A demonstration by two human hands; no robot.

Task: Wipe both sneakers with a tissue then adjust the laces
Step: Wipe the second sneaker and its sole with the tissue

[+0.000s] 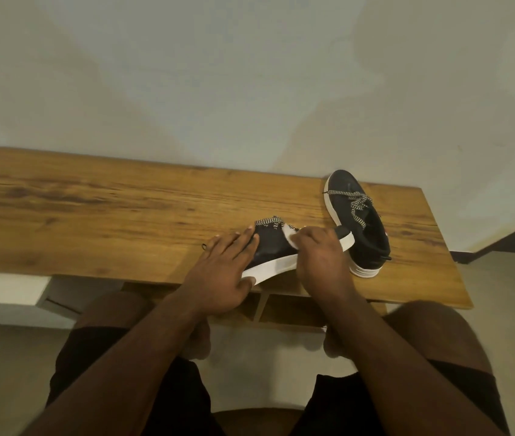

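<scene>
Bare knees in dark shorts [161,401] fill the bottom of the view, with both forearms reaching forward from between them toward the wooden counter [92,209]. Just past the counter's near edge, the left hand [221,272] lies spread over the heel end of the near sneaker [273,250], fingers stretched flat across the dark upper and the thumb pressed against the white sole, pinning the shoe where it lies tipped on its side with the sole facing the person. Beside it, the right hand [320,259] is curled closed around a white tissue [291,236], pressing it against the sneaker's dark side; only a small fold of the tissue shows past the fingers. Black-and-white patterned laces [268,222] stick up behind the left fingers. One loose lace end [205,246] rests on the wood just left of that hand. Further back and to the right, close to the toe of the first shoe, the second sneaker [357,221] sits upright on its white sole, its toe pointing away toward the pale wall [250,73], its patterned laces loosely crossed. Under the counter, open compartments [287,306] show between the arms.
</scene>
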